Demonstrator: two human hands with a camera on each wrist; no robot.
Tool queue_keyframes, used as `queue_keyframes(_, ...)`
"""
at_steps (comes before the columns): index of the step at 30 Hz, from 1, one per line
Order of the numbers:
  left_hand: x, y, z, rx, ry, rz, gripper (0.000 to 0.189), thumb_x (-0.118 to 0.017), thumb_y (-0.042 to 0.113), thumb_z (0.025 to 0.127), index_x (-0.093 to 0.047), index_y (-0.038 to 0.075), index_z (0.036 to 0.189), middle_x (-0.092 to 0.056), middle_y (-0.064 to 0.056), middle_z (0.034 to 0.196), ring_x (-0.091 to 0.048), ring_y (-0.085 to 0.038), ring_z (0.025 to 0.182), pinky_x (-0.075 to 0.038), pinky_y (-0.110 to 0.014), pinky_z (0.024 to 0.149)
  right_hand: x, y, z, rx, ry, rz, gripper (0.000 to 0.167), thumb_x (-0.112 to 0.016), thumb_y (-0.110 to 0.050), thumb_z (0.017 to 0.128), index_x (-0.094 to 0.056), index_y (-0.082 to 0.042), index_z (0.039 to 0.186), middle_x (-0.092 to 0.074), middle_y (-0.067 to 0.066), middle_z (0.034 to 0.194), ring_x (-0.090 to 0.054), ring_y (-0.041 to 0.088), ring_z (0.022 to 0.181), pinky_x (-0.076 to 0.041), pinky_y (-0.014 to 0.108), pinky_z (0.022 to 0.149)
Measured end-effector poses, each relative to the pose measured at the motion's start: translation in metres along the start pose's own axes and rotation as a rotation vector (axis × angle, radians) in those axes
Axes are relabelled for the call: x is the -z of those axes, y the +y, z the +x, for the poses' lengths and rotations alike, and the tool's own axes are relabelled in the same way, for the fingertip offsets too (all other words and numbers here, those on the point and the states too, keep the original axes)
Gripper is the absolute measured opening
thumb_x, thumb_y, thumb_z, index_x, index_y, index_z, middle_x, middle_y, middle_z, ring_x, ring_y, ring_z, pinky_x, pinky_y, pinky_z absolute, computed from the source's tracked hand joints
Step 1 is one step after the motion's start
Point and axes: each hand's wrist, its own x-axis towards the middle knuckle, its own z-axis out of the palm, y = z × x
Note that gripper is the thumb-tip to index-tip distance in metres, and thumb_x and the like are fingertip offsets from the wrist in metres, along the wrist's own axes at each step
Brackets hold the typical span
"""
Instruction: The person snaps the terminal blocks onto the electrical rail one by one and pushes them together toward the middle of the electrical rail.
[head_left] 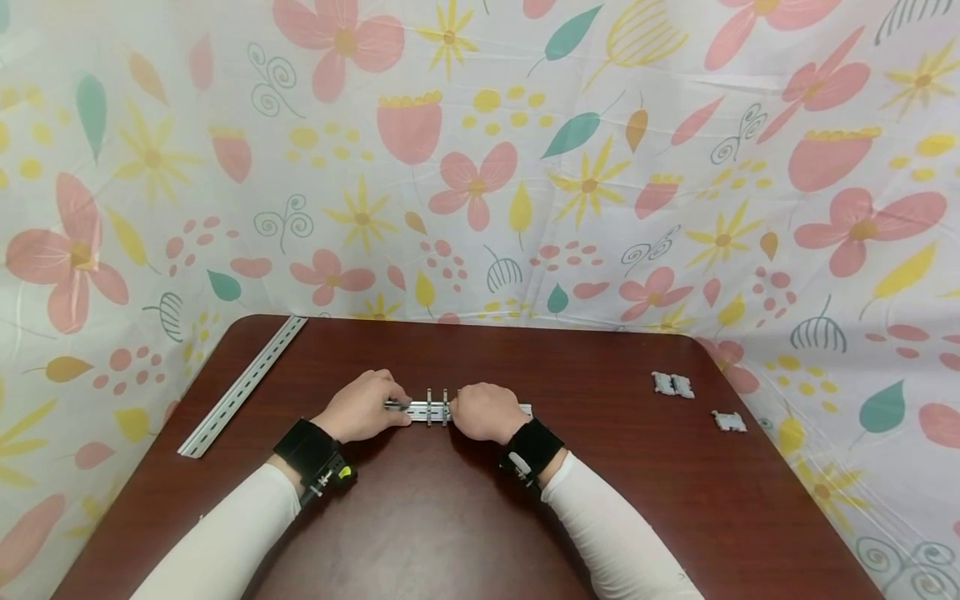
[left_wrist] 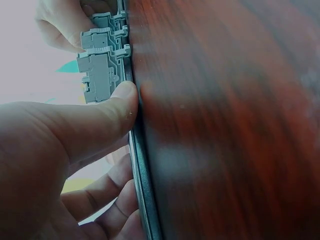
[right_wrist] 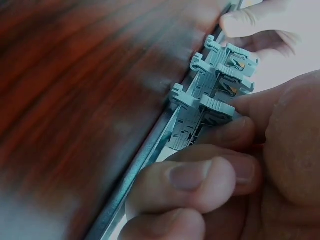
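A short slotted metal DIN rail (head_left: 418, 412) lies across the middle of the table. My left hand (head_left: 365, 407) grips it near its left end, thumb (left_wrist: 120, 107) along the near edge and fingers behind. Several grey terminal blocks stand upright on the rail between my hands; three show in both wrist views. My right hand (head_left: 487, 412) pinches the rightmost terminal block (right_wrist: 185, 125), partly hidden by the fingers, and covers much of the rail's right part. Whether that block is fully seated cannot be seen. The leftmost terminal block (left_wrist: 100, 75) stands just beside my left thumb.
A longer slotted rail (head_left: 243, 387) lies slanted along the table's left side. Toward the right edge lie a pair of grey terminal blocks (head_left: 672, 384) and a single one (head_left: 729, 421), on their sides. A flower-patterned curtain (head_left: 480, 167) hangs behind the brown table (head_left: 420, 517).
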Motion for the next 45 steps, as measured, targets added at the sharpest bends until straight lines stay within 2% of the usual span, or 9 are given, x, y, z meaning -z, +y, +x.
queue_keyframes(7,-0.002,-0.002,-0.001,0.007,-0.009,-0.006,0.022,-0.091,0.027,0.096,-0.088,0.017,0.116,-0.068,0.005,0.104,-0.062,-0.020,0.099,-0.054,-0.036,0.080,-0.002,0.000,0.000,0.008,0.008,-0.004,0.046,-0.054,-0.026,0.114,-0.065,-0.018,0.070,-0.059,0.001,0.070,-0.056,0.019,0.062,-0.050,0.042,0.053)
queue_keyframes(15,0.001,-0.002,-0.003,0.005,0.001,-0.005,0.021,-0.091,0.025,0.095,-0.088,0.016,0.114,-0.069,0.003,0.104,-0.062,-0.021,0.098,-0.054,-0.037,0.079,0.003,-0.003,-0.001,0.013,0.002,-0.005,0.043,-0.054,-0.029,0.115,-0.069,-0.017,0.077,-0.064,0.002,0.076,-0.059,0.019,0.066,-0.054,0.043,0.059)
queue_keyframes(19,0.002,-0.003,-0.004,0.009,0.002,-0.001,0.022,-0.091,0.026,0.096,-0.088,0.016,0.115,-0.069,0.004,0.104,-0.063,-0.020,0.098,-0.054,-0.037,0.079,0.005,-0.004,-0.002,0.021,0.000,-0.020,0.044,-0.054,-0.030,0.115,-0.069,-0.017,0.076,-0.063,0.002,0.074,-0.060,0.019,0.065,-0.055,0.043,0.058)
queue_keyframes(26,0.001,-0.003,-0.003,0.002,0.002,-0.007,0.021,-0.091,0.026,0.096,-0.088,0.016,0.115,-0.068,0.004,0.104,-0.063,-0.021,0.098,-0.054,-0.037,0.079,-0.003,0.005,0.002,0.060,0.035,-0.026,0.050,-0.052,-0.031,0.116,-0.066,-0.018,0.070,-0.060,0.001,0.069,-0.057,0.019,0.061,-0.053,0.043,0.055)
queue_keyframes(27,0.000,-0.004,-0.003,0.002,0.001,-0.009,0.021,-0.091,0.026,0.096,-0.088,0.016,0.115,-0.068,0.004,0.104,-0.063,-0.021,0.098,-0.054,-0.036,0.079,0.008,-0.003,-0.006,0.044,0.022,-0.020,0.049,-0.054,-0.028,0.115,-0.065,-0.018,0.068,-0.059,0.001,0.068,-0.057,0.019,0.061,-0.052,0.042,0.055)
queue_keyframes(32,0.000,-0.003,-0.002,-0.005,0.006,-0.009,0.021,-0.091,0.026,0.096,-0.088,0.016,0.114,-0.068,0.004,0.104,-0.062,-0.021,0.098,-0.055,-0.037,0.080,0.009,-0.003,-0.007,0.036,0.023,-0.030,0.049,-0.054,-0.033,0.115,-0.065,-0.020,0.069,-0.058,-0.001,0.068,-0.056,0.018,0.061,-0.050,0.040,0.055)
queue_keyframes(37,0.001,-0.001,-0.001,0.000,0.004,-0.001,0.022,-0.091,0.025,0.095,-0.088,0.016,0.115,-0.068,0.003,0.104,-0.062,-0.021,0.099,-0.054,-0.037,0.080,0.014,0.001,-0.008,0.047,0.008,0.021,0.050,-0.054,-0.034,0.115,-0.065,-0.020,0.068,-0.057,-0.002,0.066,-0.055,0.017,0.060,-0.048,0.038,0.055)
queue_keyframes(42,0.001,0.000,-0.002,-0.001,-0.020,0.003,0.022,-0.090,0.026,0.097,-0.088,0.015,0.116,-0.068,0.003,0.106,-0.062,-0.023,0.102,-0.054,-0.037,0.080,0.021,0.013,-0.009,0.028,-0.003,0.103,0.050,-0.053,-0.035,0.117,-0.062,-0.019,0.071,-0.055,-0.002,0.068,-0.056,0.017,0.064,-0.048,0.038,0.066)
queue_keyframes(45,0.002,0.001,-0.002,-0.008,-0.011,-0.002,0.023,-0.090,0.025,0.097,-0.088,0.015,0.117,-0.069,0.001,0.107,-0.063,-0.025,0.103,-0.054,-0.038,0.080,0.028,0.022,-0.008,-0.001,0.020,0.119,0.049,-0.053,-0.037,0.117,-0.060,-0.019,0.072,-0.052,-0.002,0.070,-0.056,0.017,0.066,-0.048,0.039,0.071)
